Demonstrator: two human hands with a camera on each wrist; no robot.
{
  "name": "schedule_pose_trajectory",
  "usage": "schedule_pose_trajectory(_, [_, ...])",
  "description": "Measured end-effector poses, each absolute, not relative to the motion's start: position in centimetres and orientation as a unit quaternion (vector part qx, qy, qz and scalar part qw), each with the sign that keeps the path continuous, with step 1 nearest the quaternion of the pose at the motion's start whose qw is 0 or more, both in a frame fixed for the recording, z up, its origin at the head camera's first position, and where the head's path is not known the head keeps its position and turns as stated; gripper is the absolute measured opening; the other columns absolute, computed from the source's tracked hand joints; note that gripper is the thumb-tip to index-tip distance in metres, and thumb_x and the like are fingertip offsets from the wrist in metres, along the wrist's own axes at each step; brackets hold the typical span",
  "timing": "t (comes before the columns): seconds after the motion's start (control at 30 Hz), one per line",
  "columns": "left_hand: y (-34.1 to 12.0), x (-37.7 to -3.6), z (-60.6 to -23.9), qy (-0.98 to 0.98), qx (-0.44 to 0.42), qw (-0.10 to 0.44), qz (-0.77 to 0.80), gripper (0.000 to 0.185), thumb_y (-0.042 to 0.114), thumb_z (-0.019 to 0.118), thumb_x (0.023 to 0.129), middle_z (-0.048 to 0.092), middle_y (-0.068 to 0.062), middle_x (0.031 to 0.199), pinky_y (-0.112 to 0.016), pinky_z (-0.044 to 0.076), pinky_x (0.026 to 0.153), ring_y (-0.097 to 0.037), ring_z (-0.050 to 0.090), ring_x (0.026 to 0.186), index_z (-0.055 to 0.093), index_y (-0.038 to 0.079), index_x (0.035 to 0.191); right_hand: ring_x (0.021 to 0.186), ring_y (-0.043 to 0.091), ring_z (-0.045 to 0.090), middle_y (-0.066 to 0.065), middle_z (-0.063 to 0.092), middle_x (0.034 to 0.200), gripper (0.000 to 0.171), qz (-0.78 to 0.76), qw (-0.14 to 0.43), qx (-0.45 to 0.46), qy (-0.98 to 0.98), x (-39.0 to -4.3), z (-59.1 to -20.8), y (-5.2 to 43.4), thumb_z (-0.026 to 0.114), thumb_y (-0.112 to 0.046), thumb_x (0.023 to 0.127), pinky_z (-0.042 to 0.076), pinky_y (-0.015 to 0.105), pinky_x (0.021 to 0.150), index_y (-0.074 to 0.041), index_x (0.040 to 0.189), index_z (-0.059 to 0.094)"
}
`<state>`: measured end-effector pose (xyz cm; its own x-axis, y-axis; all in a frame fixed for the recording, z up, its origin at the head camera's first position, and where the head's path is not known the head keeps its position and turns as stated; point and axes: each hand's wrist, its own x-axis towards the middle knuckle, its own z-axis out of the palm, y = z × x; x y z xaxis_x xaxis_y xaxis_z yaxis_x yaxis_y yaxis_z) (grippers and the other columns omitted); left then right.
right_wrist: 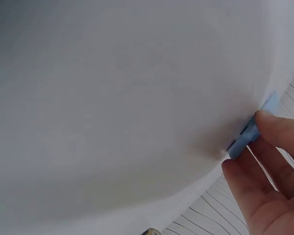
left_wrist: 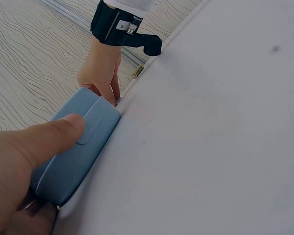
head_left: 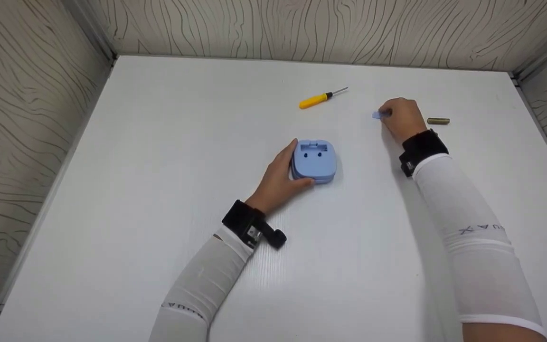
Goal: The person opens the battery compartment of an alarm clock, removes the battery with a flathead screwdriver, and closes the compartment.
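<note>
A rounded square blue plastic case (head_left: 315, 164) rests on the white table with its upper face showing a rectangular recess and two dark round spots. My left hand (head_left: 278, 183) grips it from the left, thumb along the near side. In the left wrist view the thumb lies across the side wall of the case (left_wrist: 81, 147). Farther right, my right hand (head_left: 402, 118) pinches a small flat blue plastic cover (right_wrist: 252, 127) between thumb and fingers, close over the tabletop. Part of that cover is hidden by the fingers.
A screwdriver (head_left: 315, 100) with a yellow handle lies beyond the case, its tip toward the right. Just right of my right hand lies a small brass-coloured cylindrical battery (head_left: 438, 121). Wood-grain patterned panels (head_left: 273, 31) border the white table (head_left: 169, 142).
</note>
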<state>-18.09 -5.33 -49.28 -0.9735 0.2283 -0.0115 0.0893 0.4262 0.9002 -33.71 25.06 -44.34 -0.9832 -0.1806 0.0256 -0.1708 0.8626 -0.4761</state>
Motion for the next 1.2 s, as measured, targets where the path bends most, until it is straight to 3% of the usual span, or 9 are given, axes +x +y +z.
schedule_pose_trajectory(0.2, [-5.3, -18.1, -49.2, 0.842, 0.095, 0.067, 0.526, 0.102, 0.026, 0.082, 0.087, 0.025, -0.008, 0.166, -0.029, 0.018, 0.123, -0.02, 0.022, 0.153, 0.016, 0.014, 0.164, 0.107, 0.045, 0.061, 0.032, 0.067, 0.112, 0.021, -0.252, -0.008, -0.092, 0.963, -33.4, -44.4, 25.2, 0.06, 0.008, 0.094, 0.048, 0.057, 0.095, 0.012, 0.111, 0.071])
schedule_pose_trajectory(0.77, [-5.1, -17.9, -49.0, 0.845, 0.085, 0.075, 0.522, 0.102, 0.026, 0.082, 0.087, 0.024, -0.007, 0.167, -0.03, 0.018, 0.123, -0.019, 0.021, 0.153, 0.015, 0.015, 0.164, 0.112, 0.044, 0.06, 0.03, 0.068, 0.113, 0.02, -0.256, -0.007, -0.069, 0.964, -32.9, -44.0, 25.2, 0.065, 0.005, 0.093, 0.048, 0.055, 0.097, 0.01, 0.111, 0.073])
schedule_pose_trajectory(1.2, [-5.3, -18.0, -49.1, 0.845, 0.092, 0.067, 0.522, 0.103, 0.028, 0.082, 0.087, 0.024, -0.008, 0.166, -0.031, 0.019, 0.123, -0.02, 0.022, 0.153, 0.016, 0.014, 0.164, 0.112, 0.04, 0.059, 0.027, 0.068, 0.114, 0.02, -0.269, -0.002, -0.076, 0.96, -32.6, -43.5, 24.7, 0.06, 0.004, 0.096, 0.047, 0.054, 0.097, 0.006, 0.109, 0.075])
